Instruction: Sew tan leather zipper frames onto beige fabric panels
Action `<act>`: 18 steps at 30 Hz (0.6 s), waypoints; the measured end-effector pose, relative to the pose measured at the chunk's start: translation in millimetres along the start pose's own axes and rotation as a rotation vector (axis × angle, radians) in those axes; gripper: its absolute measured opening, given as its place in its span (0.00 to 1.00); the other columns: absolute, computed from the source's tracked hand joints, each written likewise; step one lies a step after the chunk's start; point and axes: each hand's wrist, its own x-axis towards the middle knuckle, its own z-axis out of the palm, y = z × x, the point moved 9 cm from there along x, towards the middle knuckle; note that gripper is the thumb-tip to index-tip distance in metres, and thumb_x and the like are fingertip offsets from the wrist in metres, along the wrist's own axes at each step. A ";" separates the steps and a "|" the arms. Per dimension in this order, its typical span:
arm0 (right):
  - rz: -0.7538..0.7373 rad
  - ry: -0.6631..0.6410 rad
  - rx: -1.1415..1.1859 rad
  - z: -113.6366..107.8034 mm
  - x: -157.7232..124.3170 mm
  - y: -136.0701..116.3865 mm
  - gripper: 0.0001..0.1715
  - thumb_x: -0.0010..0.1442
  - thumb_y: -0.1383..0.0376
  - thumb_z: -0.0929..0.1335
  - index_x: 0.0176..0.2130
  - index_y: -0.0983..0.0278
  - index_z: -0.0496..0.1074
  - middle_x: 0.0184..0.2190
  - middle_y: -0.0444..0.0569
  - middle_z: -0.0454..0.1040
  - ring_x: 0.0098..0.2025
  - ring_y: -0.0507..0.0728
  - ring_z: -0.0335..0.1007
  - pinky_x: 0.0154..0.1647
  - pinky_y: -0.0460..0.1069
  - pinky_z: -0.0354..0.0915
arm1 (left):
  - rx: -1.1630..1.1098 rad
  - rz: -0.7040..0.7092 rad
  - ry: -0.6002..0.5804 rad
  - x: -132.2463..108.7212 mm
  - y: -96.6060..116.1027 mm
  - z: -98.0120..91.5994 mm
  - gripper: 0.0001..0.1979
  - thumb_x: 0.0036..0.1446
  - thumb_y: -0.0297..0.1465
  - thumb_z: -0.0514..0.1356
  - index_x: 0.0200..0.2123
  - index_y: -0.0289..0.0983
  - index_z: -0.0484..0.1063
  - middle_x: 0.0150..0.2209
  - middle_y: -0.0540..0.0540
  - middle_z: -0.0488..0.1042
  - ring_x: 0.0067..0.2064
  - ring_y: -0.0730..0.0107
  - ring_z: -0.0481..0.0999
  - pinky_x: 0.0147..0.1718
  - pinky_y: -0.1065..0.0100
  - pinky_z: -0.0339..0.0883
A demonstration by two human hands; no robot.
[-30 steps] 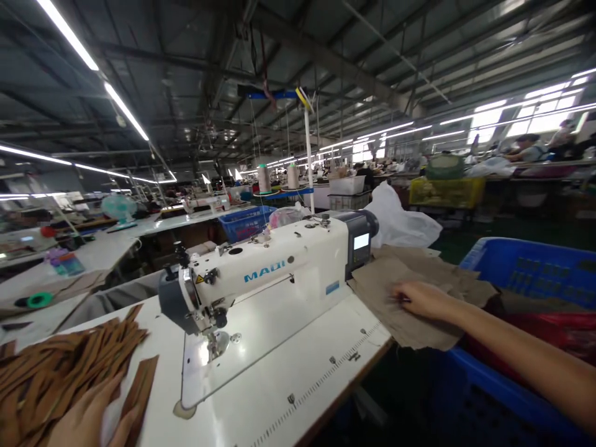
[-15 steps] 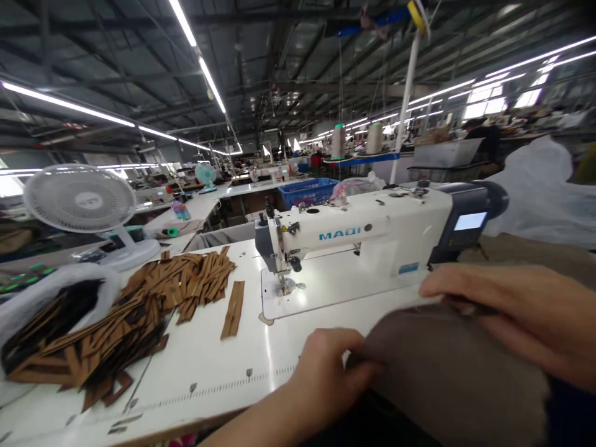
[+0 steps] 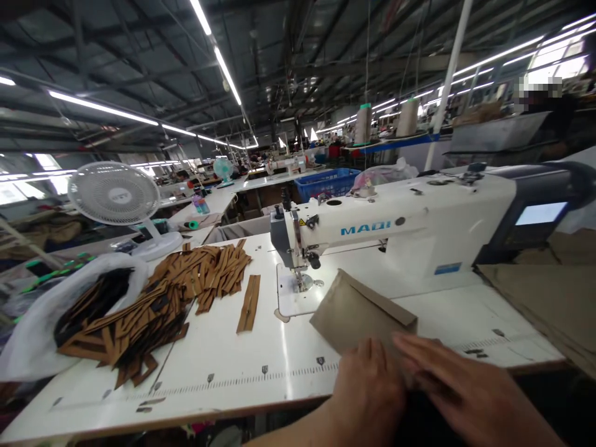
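Observation:
A folded piece of olive-brown fabric (image 3: 356, 313) lies on the white sewing table, to the right of the needle area, with a folded strip along its upper right edge. At its near edge, my left hand (image 3: 372, 388) is closed on the cloth with curled fingers. Close beside it, my right hand (image 3: 459, 382), slightly blurred, grips the near right part of the same piece. The sewing machine (image 3: 386, 230) stands just behind the fabric, and its presser foot (image 3: 303, 282) is left of the cloth, apart from it.
A single brown zipper strip (image 3: 248, 304) lies left of the machine. Beyond it a heap of brown zipper strips (image 3: 153, 310) spills from a white plastic bag (image 3: 32, 341). A white fan (image 3: 114, 195) stands behind. More olive cloth (image 3: 549, 298) hangs over the right edge.
Both hands have moved the fabric from the near right, where it was held up, onto the table before the machine. The fabric's paler side now shows. The camera view has shifted.

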 end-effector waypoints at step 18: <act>0.059 -0.256 -0.189 51.9 3.5 -17.4 0.26 0.48 0.74 0.58 0.43 0.63 0.75 0.47 0.53 0.73 0.30 0.58 0.75 0.25 0.51 0.73 | -0.548 -0.085 -0.034 -14.2 -87.3 -20.4 0.07 0.55 0.22 0.61 0.35 0.38 0.76 0.40 0.46 0.75 0.40 0.67 0.72 0.41 0.67 0.68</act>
